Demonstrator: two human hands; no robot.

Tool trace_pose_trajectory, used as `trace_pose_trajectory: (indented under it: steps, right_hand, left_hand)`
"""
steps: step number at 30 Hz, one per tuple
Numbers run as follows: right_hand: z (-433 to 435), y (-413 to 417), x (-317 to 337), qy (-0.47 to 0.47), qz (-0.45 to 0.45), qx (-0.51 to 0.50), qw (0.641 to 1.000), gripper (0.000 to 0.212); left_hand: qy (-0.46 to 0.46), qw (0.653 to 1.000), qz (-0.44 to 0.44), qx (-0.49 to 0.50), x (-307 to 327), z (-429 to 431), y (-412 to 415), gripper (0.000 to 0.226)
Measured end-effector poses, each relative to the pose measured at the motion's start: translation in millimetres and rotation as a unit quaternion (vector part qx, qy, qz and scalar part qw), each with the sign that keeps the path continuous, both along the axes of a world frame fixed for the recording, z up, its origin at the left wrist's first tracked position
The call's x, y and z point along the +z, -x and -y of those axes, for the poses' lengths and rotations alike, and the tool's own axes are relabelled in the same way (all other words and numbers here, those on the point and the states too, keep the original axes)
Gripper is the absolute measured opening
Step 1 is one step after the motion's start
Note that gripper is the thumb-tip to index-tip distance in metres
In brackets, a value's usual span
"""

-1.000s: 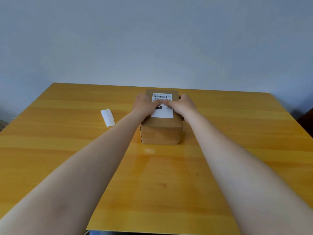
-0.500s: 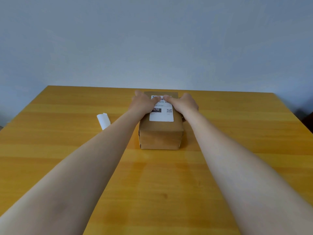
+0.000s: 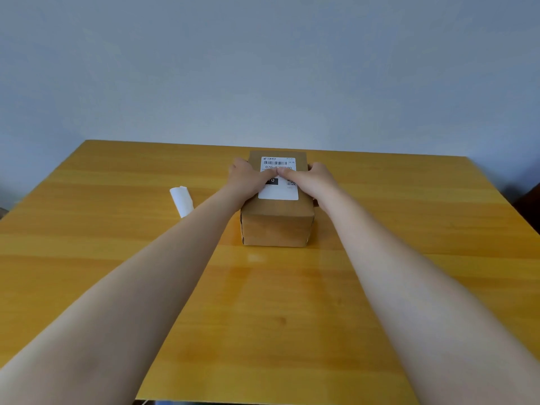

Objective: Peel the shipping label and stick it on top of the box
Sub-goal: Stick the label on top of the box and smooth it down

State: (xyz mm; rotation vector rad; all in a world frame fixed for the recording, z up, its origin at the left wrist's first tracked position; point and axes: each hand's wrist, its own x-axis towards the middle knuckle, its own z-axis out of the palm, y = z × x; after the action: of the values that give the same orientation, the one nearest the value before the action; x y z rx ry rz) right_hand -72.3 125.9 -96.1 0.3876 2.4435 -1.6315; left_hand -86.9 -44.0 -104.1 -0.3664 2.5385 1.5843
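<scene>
A brown cardboard box (image 3: 277, 228) stands on the yellow wooden table (image 3: 263, 317), towards its far edge. A white shipping label (image 3: 279, 192) with a barcode lies flat on the box's top. My left hand (image 3: 248, 179) and my right hand (image 3: 314, 179) rest on the box from either side. Their fingertips meet on the middle of the label and press down on it. Neither hand holds anything. The hands hide the label's middle band.
A curled white strip of backing paper (image 3: 181, 201) lies on the table left of the box. A plain grey-blue wall rises behind the table's far edge. A dark object (image 3: 530, 204) shows at the right edge of the view.
My fingertips slid from the middle of the label to its far end, then back to the middle. The box and the backing paper stayed in place.
</scene>
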Motion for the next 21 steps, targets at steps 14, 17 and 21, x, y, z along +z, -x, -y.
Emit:
trace_pose_trajectory:
  steps: [14, 17, 21]
  right_hand:
    - [4, -11, -12, 0.044, -0.05, -0.043, 0.997, 0.032]
    - [0, -12, -10, 0.076, -0.047, -0.045, 0.995, 0.024]
    - [-4, -16, -9, 0.098, -0.042, -0.045, 0.993, 0.026]
  left_hand:
    - [-0.071, 0.997, -0.03, 0.019, -4, 6, -21, 0.056]
    - [-0.098, 0.994, -0.032, 0.028, -4, 8, -21, 0.052]
    - [-0.123, 0.992, -0.027, 0.024, -8, 10, -19, 0.048]
